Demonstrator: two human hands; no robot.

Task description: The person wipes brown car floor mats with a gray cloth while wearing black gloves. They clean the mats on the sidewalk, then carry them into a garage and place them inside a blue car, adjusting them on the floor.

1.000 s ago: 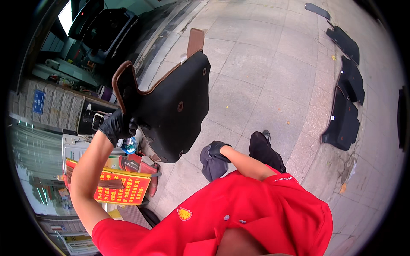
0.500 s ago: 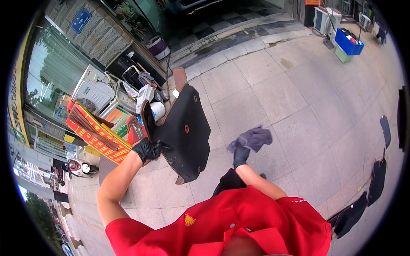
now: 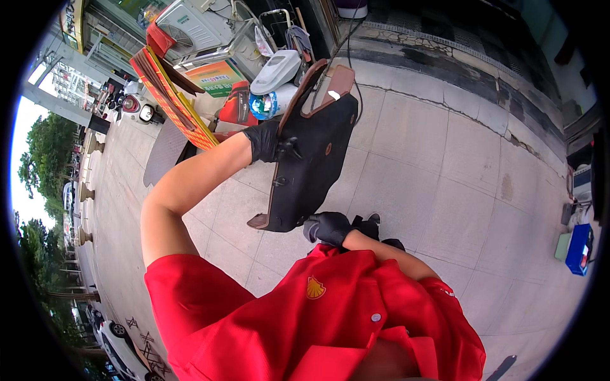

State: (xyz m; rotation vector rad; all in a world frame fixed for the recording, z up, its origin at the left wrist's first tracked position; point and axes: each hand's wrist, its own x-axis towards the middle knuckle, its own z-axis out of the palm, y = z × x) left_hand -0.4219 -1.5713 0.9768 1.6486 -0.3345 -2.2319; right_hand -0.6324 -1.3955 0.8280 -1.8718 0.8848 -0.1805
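Note:
In my black-gloved left hand [image 3: 264, 141] is the edge of a car floor mat [image 3: 321, 174], black with brown trim. The fingers close round its left side, and the mat hangs raised in front of me. My right hand [image 3: 332, 228], also in a black glove, is at the mat's lower right edge. It is closed on a grey cloth [image 3: 310, 230]; only part of the cloth shows past the fingers. Whether the cloth presses on the mat's back face is hidden.
Left of the mat stand a yellow-red board [image 3: 175, 101], a red container [image 3: 237, 105], a white-blue bucket [image 3: 274, 105] and an air-conditioner unit [image 3: 194, 28]. A dark cable [image 3: 349, 47] hangs behind the mat. A blue crate [image 3: 578, 249] is at far right.
My view has swung round to the right. The cloth in my right hand has come from out to the right to the mat's lower edge. My left hand keeps its hold on the mat.

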